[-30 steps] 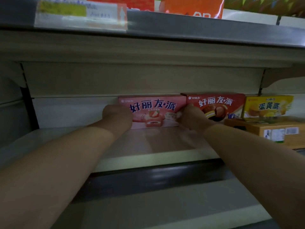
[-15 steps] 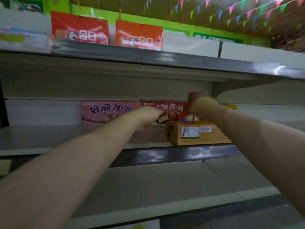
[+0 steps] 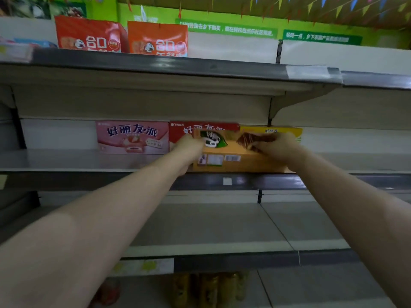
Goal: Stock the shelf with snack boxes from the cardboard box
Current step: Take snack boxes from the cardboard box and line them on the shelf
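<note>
Now both hands are on the orange snack box [image 3: 239, 156], which sits at the near edge of the middle shelf [image 3: 66, 161], right of centre. Left hand [image 3: 189, 147] grips its left end, fingers curled round the corner; right hand [image 3: 275, 146] grips the right end over the top, thumb side hidden.

Change since a second ago: both hands were then on the pink snack box [image 3: 132, 137], squaring it against the back wall; half a second ago they were crossing rightward. Pink box is now released, upright at the far back, touching the red snack box [image 3: 180, 135] on its right. Yellow snack box [image 3: 271, 130] stands next along, mostly hidden behind the orange one.

Reading: pink box placement looks finished; orange box is the piece in hand. Judged next need: stand it up or slide it back, into line with the row, likely to the right of the yellow one.

Cardboard box not in view. Upper shelf carries red carton [image 3: 89, 34] and orange carton [image 3: 158, 38]. Lower shelf [image 3: 200, 227] bare where seen; jars, blurred, below that
</note>
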Available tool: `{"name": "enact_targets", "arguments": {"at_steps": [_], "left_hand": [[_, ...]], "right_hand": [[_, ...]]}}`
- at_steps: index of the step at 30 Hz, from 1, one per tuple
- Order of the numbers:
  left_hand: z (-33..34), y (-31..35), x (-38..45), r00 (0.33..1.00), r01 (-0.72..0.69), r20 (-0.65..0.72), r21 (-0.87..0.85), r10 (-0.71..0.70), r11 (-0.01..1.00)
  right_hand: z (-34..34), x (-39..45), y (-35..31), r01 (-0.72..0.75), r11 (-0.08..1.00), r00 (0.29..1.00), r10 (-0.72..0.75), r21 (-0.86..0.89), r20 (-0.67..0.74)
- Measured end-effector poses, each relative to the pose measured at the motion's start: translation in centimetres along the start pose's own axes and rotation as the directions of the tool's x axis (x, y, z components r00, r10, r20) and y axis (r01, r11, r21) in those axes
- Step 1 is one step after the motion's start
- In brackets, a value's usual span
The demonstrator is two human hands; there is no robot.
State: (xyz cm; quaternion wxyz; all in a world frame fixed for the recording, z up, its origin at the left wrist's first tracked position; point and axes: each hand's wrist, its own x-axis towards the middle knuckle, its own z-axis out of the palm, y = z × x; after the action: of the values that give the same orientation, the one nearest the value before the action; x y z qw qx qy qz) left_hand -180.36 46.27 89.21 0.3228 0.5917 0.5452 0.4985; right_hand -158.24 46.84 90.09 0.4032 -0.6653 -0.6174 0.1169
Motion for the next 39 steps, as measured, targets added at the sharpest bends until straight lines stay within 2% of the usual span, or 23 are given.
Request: {"name": "enact_targets", "arguments": {"at_steps": [2, 5, 8, 11, 13, 21, 28, 31, 33, 35, 37, 39], "left_hand": [[-0.6, 0.8, -0.5, 0.994, -0.092, -0.071, -0.097, 0.086, 0.991], [-1.5, 1.2, -3.3, 0.984, -0.179, -0.055, -0.266, 0.17, 0.947], [-1.8, -0.8, -7.7, 0.979, -0.204, -0.067, -0.37, 0.192, 0.906], [-1.2, -3.8, -12.3, 0.975, -0.222, -0.074, -0.43, 0.211, 0.875], [-1.0, -5.9, -15.0, 0.981, -0.194, -0.072, -0.472, 0.182, 0.86], [-1.2, -11.1, -19.5, 0.997, -0.078, -0.025, -0.533, 0.076, 0.843], [-0.7, -10.9, -20.0, 0.991, -0.109, -0.004, -0.571, 0.131, 0.813], [-0.2, -10.6, -20.0, 0.989, -0.13, -0.018, -0.597, 0.149, 0.791], [-0.1, -10.5, -19.9, 0.991, -0.119, -0.023, -0.611, 0.133, 0.782], [-0.3, -10.6, -19.7, 0.994, -0.086, -0.002, -0.598, 0.106, 0.797], [-0.6, -10.9, -19.4, 1.0, -0.008, 0.02, -0.538, 0.023, 0.843], [-0.8, -11.4, -19.2, 0.989, 0.149, 0.083, -0.517, -0.123, 0.843]], "right_hand": [[-1.1, -1.1, 0.0, 0.056, 0.983, 0.994, -0.038, 0.177, -0.105], [-2.5, -5.0, 0.0, 0.121, 0.879, 0.974, -0.014, 0.462, -0.228], [-2.2, -10.2, 1.6, 0.12, 0.753, 0.97, 0.048, 0.646, -0.237], [-0.1, -14.9, 4.6, 0.116, 0.551, 0.979, 0.078, 0.827, -0.19], [1.2, -17.6, 6.6, 0.101, 0.501, 0.984, 0.079, 0.86, -0.162], [3.9, -21.7, 10.1, 0.015, 0.458, 1.0, 0.01, 0.889, -0.022], [3.3, -22.0, 11.0, 0.042, 0.395, 0.999, -0.045, 0.918, -0.027], [2.7, -21.4, 11.5, -0.033, 0.352, 0.995, -0.074, 0.936, 0.063], [1.9, -21.2, 11.7, -0.117, 0.396, 0.968, -0.158, 0.911, 0.193], [1.2, -21.3, 11.7, -0.106, 0.49, 0.946, -0.218, 0.865, 0.239], [0.8, -21.1, 11.4, 0.008, 0.589, 0.962, -0.225, 0.808, 0.155], [0.6, -20.7, 10.8, 0.164, 0.693, 0.963, -0.268, 0.702, 0.04]]}}
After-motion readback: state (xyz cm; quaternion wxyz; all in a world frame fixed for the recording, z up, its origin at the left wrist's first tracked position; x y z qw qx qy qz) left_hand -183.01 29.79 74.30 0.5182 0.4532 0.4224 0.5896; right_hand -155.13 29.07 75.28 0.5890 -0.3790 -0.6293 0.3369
